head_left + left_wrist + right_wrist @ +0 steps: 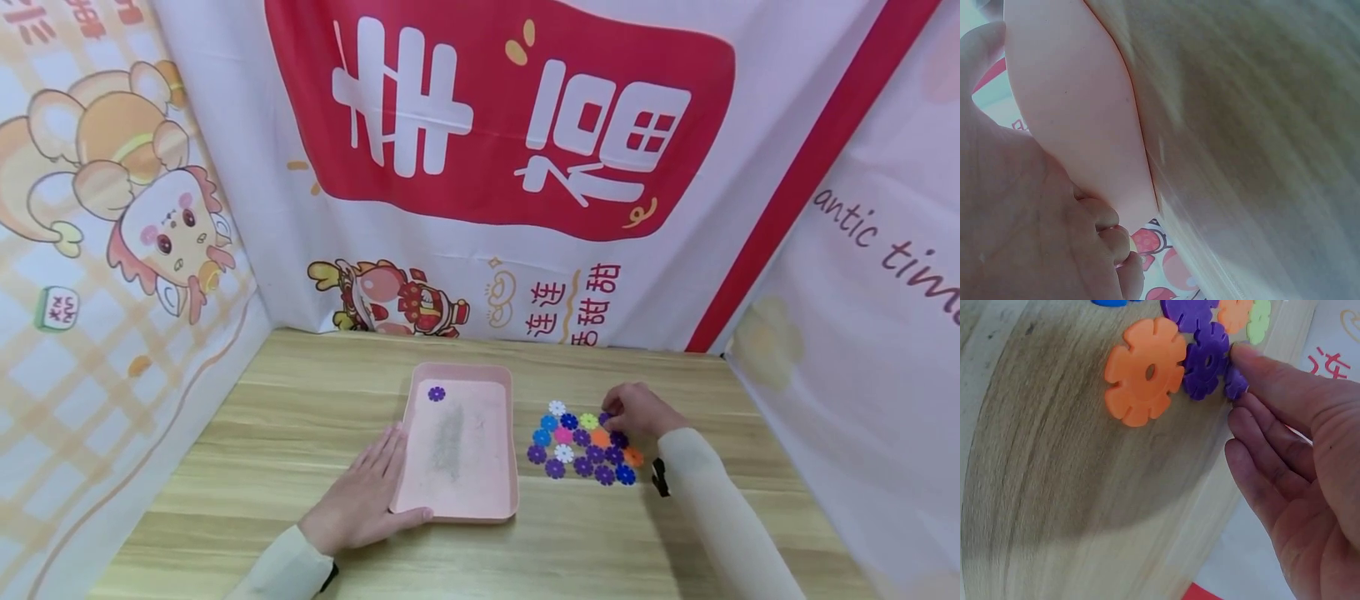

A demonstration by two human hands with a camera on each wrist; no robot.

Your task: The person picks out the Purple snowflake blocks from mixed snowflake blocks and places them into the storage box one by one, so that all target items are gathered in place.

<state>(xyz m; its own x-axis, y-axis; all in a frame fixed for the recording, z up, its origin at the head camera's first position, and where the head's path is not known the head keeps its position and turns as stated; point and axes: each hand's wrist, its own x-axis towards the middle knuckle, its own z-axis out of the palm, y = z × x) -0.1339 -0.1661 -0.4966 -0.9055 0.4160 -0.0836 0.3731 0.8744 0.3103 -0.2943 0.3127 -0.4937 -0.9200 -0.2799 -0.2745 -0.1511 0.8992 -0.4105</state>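
Observation:
A shallow pink tray lies on the table with one purple snowflake disc inside, near its far left corner. My left hand rests against the tray's near left corner, fingers extended along the left side and thumb at the front rim. The tray's outer wall fills much of the left wrist view beside the palm. Right of the tray lies a group of notched snowflake discs in several colours. At its far right edge my right hand pinches a purple disc between thumb and fingers, partly hidden.
The wooden table is bounded by a printed cloth at the back and hangings on both sides. An orange disc lies nearest the right hand's wrist camera, beside another purple disc.

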